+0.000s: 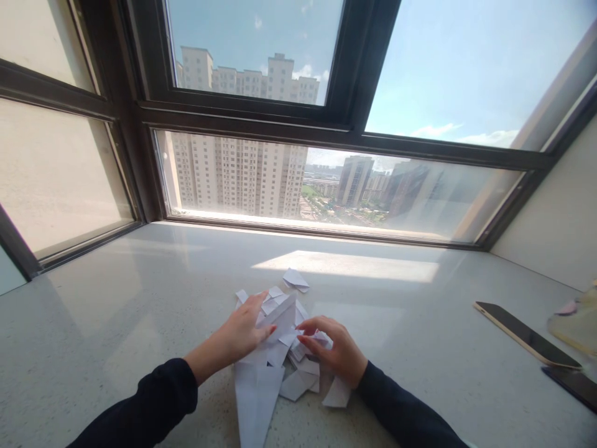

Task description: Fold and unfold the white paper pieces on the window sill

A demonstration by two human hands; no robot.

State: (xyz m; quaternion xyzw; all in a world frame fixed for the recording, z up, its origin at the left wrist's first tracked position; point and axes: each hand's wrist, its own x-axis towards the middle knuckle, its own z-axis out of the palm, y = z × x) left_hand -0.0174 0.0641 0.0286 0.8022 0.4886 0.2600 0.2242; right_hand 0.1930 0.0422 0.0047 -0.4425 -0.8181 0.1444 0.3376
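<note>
My left hand (pixel 240 330) lies over a folded white paper (pixel 283 314), its thumb on the upper face and its fingers at the far left edge. From the right, my right hand (pixel 340 351) reaches in with thumb and index finger closed around a small paper flap at that sheet's right side; the pinched part is mostly hidden. Below the left hand, a long tapering white paper (pixel 257 398) points toward me. Several small folded paper pieces (pixel 296 384) are heaped under and beside my right hand. Another folded piece (pixel 296 280) sits apart, beyond the heap.
Everything rests on a pale speckled windowsill (pixel 140 311). At the right lie a phone (pixel 525 333), a second dark device (pixel 573 386) and a translucent wrapped item (pixel 576 320). Dark window frames (pixel 252 118) border the far side, with sunlight falling on the sill.
</note>
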